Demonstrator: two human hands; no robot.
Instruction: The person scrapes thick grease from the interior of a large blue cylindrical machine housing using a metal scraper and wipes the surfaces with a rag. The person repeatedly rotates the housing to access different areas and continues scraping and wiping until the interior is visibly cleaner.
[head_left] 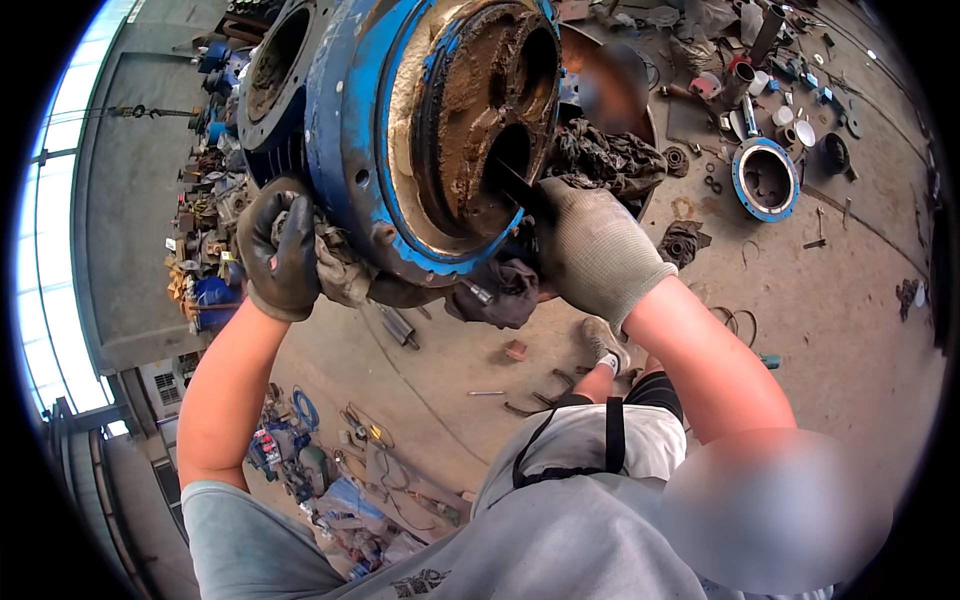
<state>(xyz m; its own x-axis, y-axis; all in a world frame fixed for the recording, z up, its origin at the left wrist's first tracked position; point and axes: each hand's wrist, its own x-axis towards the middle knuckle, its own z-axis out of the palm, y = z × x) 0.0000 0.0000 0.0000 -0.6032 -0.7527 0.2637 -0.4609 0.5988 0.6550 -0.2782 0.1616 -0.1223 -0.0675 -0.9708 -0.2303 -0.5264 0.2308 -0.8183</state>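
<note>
A large blue machine housing (345, 130) fills the upper middle, with its open end turned toward my right hand. Brown, rusty grime coats the recessed end face (470, 130), which has two round bores. My right hand (600, 240), in a grey knit glove with dark coating, is closed around a dark flat scraper-like blade (518, 185). The blade's tip points into the lower bore. Beside the housing's lower left edge, my left hand (280, 250) wears a black-coated glove. Its fingers are curled on a dirty grey rag (342, 268), partly hidden by the hand.
Dark crumpled cloth (605, 155) lies behind my right hand, near a rusty round basin (610, 75). On the floor at right sit a blue-rimmed ring flange (765, 180), tools and small parts. Cables and tools (380, 480) lie lower left. Machine parts (205, 190) line the left wall.
</note>
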